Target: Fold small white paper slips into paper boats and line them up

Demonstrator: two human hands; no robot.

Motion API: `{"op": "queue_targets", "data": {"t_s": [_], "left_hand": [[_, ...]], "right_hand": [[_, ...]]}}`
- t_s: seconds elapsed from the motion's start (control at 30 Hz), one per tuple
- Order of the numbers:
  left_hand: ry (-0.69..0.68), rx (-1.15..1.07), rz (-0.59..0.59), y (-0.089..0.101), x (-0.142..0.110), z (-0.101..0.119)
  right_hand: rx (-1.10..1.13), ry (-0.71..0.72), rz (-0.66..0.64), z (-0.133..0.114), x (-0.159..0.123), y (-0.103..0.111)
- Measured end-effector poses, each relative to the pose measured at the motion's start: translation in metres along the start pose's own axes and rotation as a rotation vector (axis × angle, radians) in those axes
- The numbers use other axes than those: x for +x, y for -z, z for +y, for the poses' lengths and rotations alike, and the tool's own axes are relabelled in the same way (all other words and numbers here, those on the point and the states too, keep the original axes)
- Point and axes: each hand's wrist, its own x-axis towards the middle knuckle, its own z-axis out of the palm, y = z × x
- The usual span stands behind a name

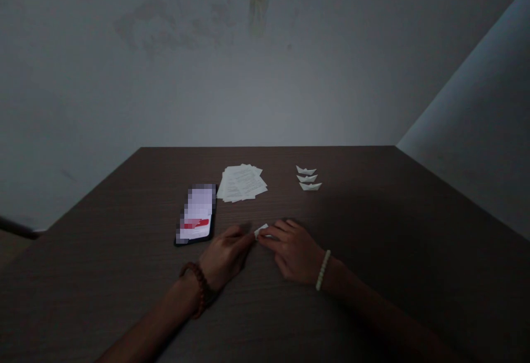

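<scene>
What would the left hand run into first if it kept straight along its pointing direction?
Likely the small folded paper right at the left hand's fingertips, then the right hand's fingers. Exact contact is hard to judge from this view.

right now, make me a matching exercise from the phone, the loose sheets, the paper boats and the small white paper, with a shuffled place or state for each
Things:
1. phone
2. loose sheets
3. paper boats
4. small white paper

Places or states:
A. three of them, lined up one behind another
B. at the fingertips of the left hand and right hand
C. overlapping in a spread-out pile
D. lying face up with its screen lit

Right pairs: 1-D, 2-C, 3-A, 4-B
</scene>
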Motion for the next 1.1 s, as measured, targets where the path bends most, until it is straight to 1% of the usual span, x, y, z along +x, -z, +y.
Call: {"op": "queue_targets", "data": {"t_s": [0.2,0.37,0.6,0.8,0.97,1.03,1.1], "left_hand": [[-0.050,0.081,0.022,0.006,-0.006,0.004],[-0.021,0.063,0.037,0.006,-0.008,0.005],[-0.014,0.032,0.081,0.010,-0.007,0.009],[-0.029,0.014,0.059,0.009,-0.009,0.008],[0.044,0.035,0.126,0.009,-0.011,0.006],[0.043,0.028,0.114,0.009,-0.011,0.006],[0.013,0.029,0.080,0.010,-0.010,0.006]], "right_hand": [[0.015,-0.006,0.009,0.000,0.000,-0.001],[0.044,-0.013,0.022,0.000,0.002,-0.001],[0.037,-0.027,-0.012,-0.002,0.005,0.002],[-0.003,-0.036,-0.050,-0.003,0.006,0.002],[-0.004,-0.043,-0.051,-0.005,0.006,0.004],[-0.008,-0.037,-0.052,-0.005,0.006,0.005],[-0.012,-0.034,-0.055,-0.006,0.006,0.005]]}}
